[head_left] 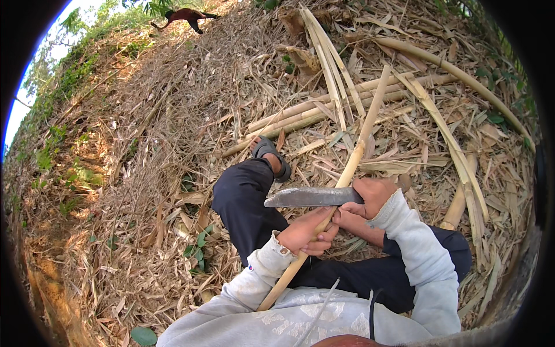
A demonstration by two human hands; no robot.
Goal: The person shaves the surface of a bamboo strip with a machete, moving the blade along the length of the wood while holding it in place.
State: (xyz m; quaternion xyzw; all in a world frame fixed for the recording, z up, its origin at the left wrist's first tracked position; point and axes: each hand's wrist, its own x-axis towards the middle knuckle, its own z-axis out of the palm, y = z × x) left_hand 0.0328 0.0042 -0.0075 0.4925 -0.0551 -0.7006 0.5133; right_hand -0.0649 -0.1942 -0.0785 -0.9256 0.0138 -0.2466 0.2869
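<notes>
A long pale bamboo pole [352,156] runs slantwise from beside my waist up and away to the right. My left hand [310,231] is wrapped round its lower part, above my lap. In my right hand [373,198] is a machete [303,197] with a broad, worn grey blade pointing left. The blade lies across the pole, just beyond my left hand; its handle is hidden in my fist. I sit on the ground with my legs bent, one sandalled foot [272,157] in front.
Several bamboo poles [289,118] lie ahead, with split strips [329,63] across them. More strips [451,139] and a curved pole [457,72] lie to the right. Dry leaves [144,191] cover the slope. A dark reddish bird-like shape [188,17] is at the far left.
</notes>
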